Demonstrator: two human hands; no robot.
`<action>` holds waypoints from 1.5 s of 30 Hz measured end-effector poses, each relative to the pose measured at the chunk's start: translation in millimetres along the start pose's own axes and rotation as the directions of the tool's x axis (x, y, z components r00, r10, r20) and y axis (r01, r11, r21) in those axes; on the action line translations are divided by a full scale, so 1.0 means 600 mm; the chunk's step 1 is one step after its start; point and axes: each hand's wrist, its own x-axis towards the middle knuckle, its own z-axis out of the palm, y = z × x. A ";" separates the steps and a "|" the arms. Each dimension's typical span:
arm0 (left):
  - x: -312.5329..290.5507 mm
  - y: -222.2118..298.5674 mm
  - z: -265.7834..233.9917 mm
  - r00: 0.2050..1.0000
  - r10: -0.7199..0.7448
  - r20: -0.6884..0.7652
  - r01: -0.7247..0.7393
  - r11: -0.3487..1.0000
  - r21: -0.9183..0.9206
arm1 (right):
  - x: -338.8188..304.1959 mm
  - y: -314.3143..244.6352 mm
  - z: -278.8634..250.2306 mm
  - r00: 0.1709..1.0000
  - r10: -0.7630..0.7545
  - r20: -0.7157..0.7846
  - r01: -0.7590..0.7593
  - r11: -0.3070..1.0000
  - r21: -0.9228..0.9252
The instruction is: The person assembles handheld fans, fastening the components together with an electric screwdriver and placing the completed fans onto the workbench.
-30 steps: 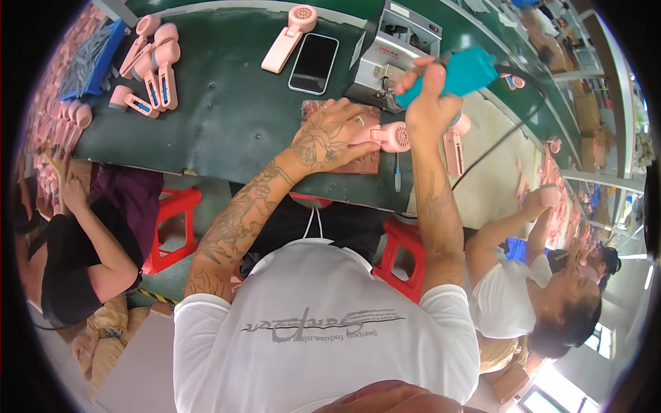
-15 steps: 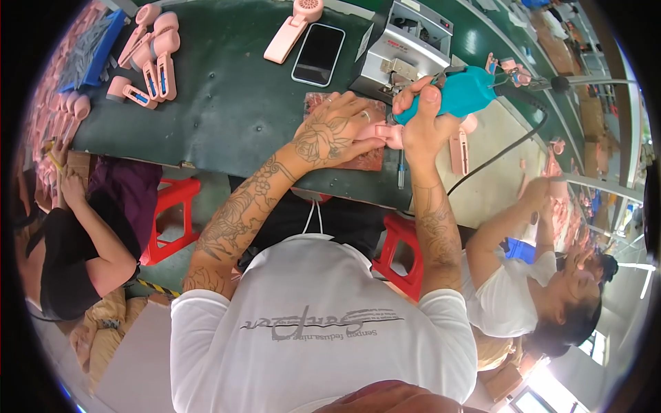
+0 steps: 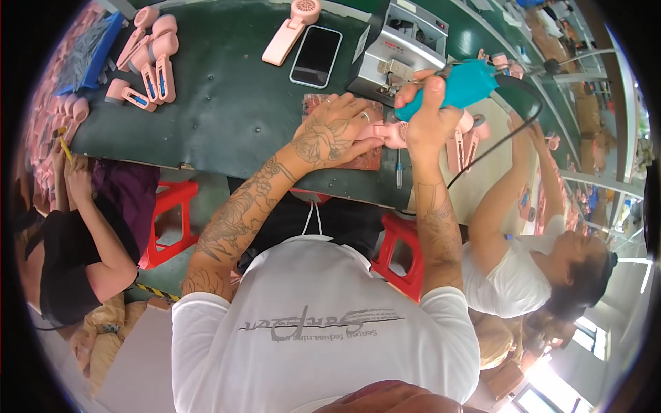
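Observation:
My left hand presses a pink handheld fan down on a reddish patterned mat, fingers closed over its handle. The fan's round grille end sticks out to the right of my thumb. My right hand is wrapped round a teal electric screwdriver, tilted with its nose toward the left. That nose is near a silver box-shaped machine, probably a screw feeder; the bit itself is hidden by my fingers. Below the fan lies a thin screwdriver.
A phone and another pink fan lie at the far side. Several fans are piled at left beside a blue bin. More fans lie at right by the power cord. Co-workers sit on both sides.
My right hand and the electric screwdriver have shifted slightly, showing more of the fan's grille. The right co-worker's arms have reached farther forward, and another fan now shows beside the one at right.

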 end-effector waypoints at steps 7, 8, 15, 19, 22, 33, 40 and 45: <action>-0.001 0.003 -0.002 0.999 -0.015 -0.039 0.014 1.000 -0.012 | 0.077 -0.001 0.027 0.958 -0.278 -0.072 0.270 0.956 -0.113; -0.002 0.001 -0.002 1.000 -0.021 -0.003 0.021 0.999 -0.030 | 0.081 0.010 0.031 0.943 -0.330 -0.040 0.327 0.943 -0.066; 0.002 0.000 -0.002 0.999 -0.014 -0.036 0.010 0.995 -0.099 | 0.064 0.011 0.026 0.975 -0.218 -0.044 0.216 0.975 -0.056; -0.002 -0.001 -0.007 0.998 -0.049 -0.032 0.046 0.995 -0.093 | 0.012 -0.028 0.024 0.995 -0.075 -0.064 0.073 0.997 -0.032; 0.001 0.000 0.006 0.996 -0.027 -0.086 0.018 0.994 -0.104 | -0.022 -0.037 0.000 0.996 -0.075 -0.043 0.076 0.997 0.006; 0.000 0.005 -0.006 0.998 -0.058 -0.012 0.057 0.995 -0.086 | -0.049 -0.015 -0.012 1.000 -0.006 0.017 0.005 0.998 0.065; 0.006 0.012 -0.010 0.994 -0.093 0.052 0.095 0.994 -0.050 | -0.057 -0.002 -0.016 0.998 -0.033 0.053 0.031 0.999 0.037; 0.009 0.003 0.000 0.998 -0.054 0.014 0.055 0.994 -0.090 | -0.053 0.005 -0.018 0.999 -0.027 0.025 0.026 0.999 0.048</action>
